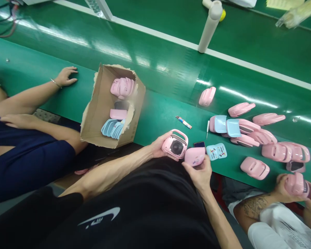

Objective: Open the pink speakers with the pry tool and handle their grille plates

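Note:
My left hand (158, 146) is closed around a small pink speaker (166, 149) with a carry handle, its round black cone facing up. In my right hand (201, 173) is a pink cover panel (194, 155) with a small printed picture, held beside the speaker's lower right edge. Whether the two pieces touch, I cannot tell. Just beyond the panel lie light blue printed panels (217, 152) and a dark flat rectangular object (200, 145), partly hidden. A thin white-handled tool (207, 129) and a slim red, white and blue item (184, 122) rest farther back.
To the left stands a torn cardboard box (93, 117) holding pink and blue panels. Several pink housings (264, 136) spread rightward, some under light blue panels (233, 128). One co-worker's hand (65, 76) rests at left; another co-worker at right grips a pink housing (297, 185). A pale post (208, 31) rises behind.

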### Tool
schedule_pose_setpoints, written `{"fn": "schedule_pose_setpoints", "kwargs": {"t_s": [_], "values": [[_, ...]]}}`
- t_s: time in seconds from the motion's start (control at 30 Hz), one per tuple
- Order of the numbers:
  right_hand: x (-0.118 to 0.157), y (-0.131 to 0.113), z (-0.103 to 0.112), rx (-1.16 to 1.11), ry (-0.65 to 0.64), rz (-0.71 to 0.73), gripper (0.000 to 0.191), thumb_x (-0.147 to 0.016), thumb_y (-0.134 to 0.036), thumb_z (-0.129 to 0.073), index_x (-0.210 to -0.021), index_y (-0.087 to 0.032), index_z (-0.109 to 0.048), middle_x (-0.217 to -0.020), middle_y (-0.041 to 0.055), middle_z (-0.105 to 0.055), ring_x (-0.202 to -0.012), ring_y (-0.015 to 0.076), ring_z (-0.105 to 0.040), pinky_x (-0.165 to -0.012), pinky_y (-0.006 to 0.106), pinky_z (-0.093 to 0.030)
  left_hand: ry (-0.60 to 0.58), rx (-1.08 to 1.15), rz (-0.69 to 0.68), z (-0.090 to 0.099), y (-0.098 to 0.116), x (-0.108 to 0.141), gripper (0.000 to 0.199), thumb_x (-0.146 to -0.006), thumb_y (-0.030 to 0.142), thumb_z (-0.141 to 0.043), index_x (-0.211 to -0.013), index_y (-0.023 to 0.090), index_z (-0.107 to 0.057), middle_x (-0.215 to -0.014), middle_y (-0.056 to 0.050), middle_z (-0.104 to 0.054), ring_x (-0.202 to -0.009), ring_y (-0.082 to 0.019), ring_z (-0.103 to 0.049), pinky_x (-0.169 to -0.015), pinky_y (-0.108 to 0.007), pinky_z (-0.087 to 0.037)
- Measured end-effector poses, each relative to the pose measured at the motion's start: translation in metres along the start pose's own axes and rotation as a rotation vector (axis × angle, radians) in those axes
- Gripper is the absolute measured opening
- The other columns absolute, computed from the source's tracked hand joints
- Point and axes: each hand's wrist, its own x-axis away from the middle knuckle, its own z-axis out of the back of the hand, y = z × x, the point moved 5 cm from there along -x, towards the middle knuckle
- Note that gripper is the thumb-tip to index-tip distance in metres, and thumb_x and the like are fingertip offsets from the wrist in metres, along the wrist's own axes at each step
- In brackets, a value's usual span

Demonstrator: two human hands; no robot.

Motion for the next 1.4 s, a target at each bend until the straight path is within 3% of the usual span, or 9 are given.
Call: {"fn": "schedule_pose_setpoints", "kwargs": {"t_s": [0.1,0.2,0.43,0.67,0.8,0.93,1.03,1.2,1.4], "values": [[-0.029,0.033,0.017,0.181,0.148,-0.167,0.053,-0.077,-0.059,-0.086,-0.105,-0.023,-0.059,-0.091,0.0015,-0.072,-0.079,0.0211,-0.066,-0.072,0.033,-0.054,-0.012,-0.01,-0.024,0.002,0.004,0.0,0.065,-0.109,0.063,-0.048,-0.134,0.007,-0.071,-0.127,-0.026,-0.078,-0.106,-0.038,-0.081,-0.09,-0.053,-0.066],[-0.07,0.06,0.02,0.35,0.148,-0.179,0.039,-0.088,-0.054,-0.069,-0.108,-0.021,-0.061,-0.097,0.0077,-0.073,-0.086,0.0261,-0.066,-0.08,0.039,-0.054,-0.027,0.002,-0.047,0.003,0.006,-0.001,0.063,-0.11,0.06,-0.049,-0.13,0.006,-0.073,-0.128,-0.026,-0.078,-0.109,-0.037,-0.08,-0.093,-0.052,-0.065],[-0.121,0.087,-0.01,0.503,0.12,-0.113,0.042,-0.088,-0.03,-0.051,-0.124,-0.016,-0.067,-0.117,0.0187,-0.062,-0.116,0.0377,-0.055,-0.106,0.055,-0.043,-0.017,0.005,-0.015,0.002,0.009,-0.001,0.069,-0.109,0.065,-0.047,-0.133,0.005,-0.072,-0.128,-0.027,-0.078,-0.112,-0.04,-0.079,-0.092,-0.055,-0.066],[-0.104,0.073,-0.034,0.405,0.084,-0.097,0.059,-0.087,-0.041,-0.059,-0.139,-0.015,-0.066,-0.13,0.0216,-0.061,-0.13,0.0438,-0.051,-0.114,0.065,-0.039,-0.004,0.056,0.049,0.005,0.01,0.003,0.078,-0.107,0.07,-0.04,-0.14,0.006,-0.067,-0.127,-0.027,-0.078,-0.104,-0.046,-0.08,-0.076,-0.067,-0.067],[-0.088,0.056,-0.036,0.217,0.065,-0.12,0.055,-0.097,-0.054,-0.054,-0.133,-0.015,-0.068,-0.132,0.02,-0.067,-0.124,0.0352,-0.064,-0.11,0.055,-0.051,-0.008,0.107,0.075,0.01,0.008,-0.002,0.078,-0.105,0.071,-0.041,-0.141,0.007,-0.067,-0.124,-0.026,-0.079,-0.101,-0.045,-0.08,-0.075,-0.067,-0.067],[-0.068,0.039,-0.051,-0.164,-0.153,-0.196,0.062,-0.1,-0.064,-0.057,-0.147,-0.023,-0.062,-0.144,0.0137,-0.069,-0.128,0.0307,-0.068,-0.104,0.049,-0.06,0.002,0.122,0.146,0.01,0.004,-0.007,0.076,-0.105,0.071,-0.042,-0.14,0.008,-0.067,-0.121,-0.027,-0.08,-0.101,-0.045,-0.081,-0.074,-0.065,-0.068],[-0.053,0.027,-0.062,-0.383,-0.311,-0.22,0.073,-0.091,-0.063,-0.075,-0.153,-0.028,-0.059,-0.162,0.0118,-0.056,-0.149,0.0346,-0.055,-0.121,0.056,-0.049,0.068,0.122,0.188,0.012,0.002,-0.01,0.07,-0.104,0.069,-0.045,-0.134,0.011,-0.07,-0.113,-0.025,-0.082,-0.096,-0.044,-0.082,-0.071,-0.065,-0.068],[-0.045,0.022,-0.064,-0.341,-0.308,-0.182,0.076,-0.087,-0.062,-0.081,-0.152,-0.03,-0.059,-0.165,0.0099,-0.05,-0.159,0.034,-0.042,-0.135,0.06,-0.031,0.135,0.131,0.201,0.014,0.0,-0.011,0.063,-0.104,0.066,-0.048,-0.127,0.013,-0.073,-0.109,-0.024,-0.082,-0.09,-0.043,-0.082,-0.07,-0.064,-0.067],[-0.047,0.032,-0.067,-0.307,-0.318,-0.183,0.072,-0.091,-0.065,-0.075,-0.151,-0.029,-0.06,-0.164,0.0098,-0.051,-0.156,0.0325,-0.045,-0.135,0.058,-0.031,0.178,0.148,0.22,0.019,-0.004,-0.014,0.065,-0.105,0.066,-0.044,-0.124,0.011,-0.073,-0.103,-0.026,-0.082,-0.089,-0.044,-0.082,-0.065,-0.062,-0.067]]}}
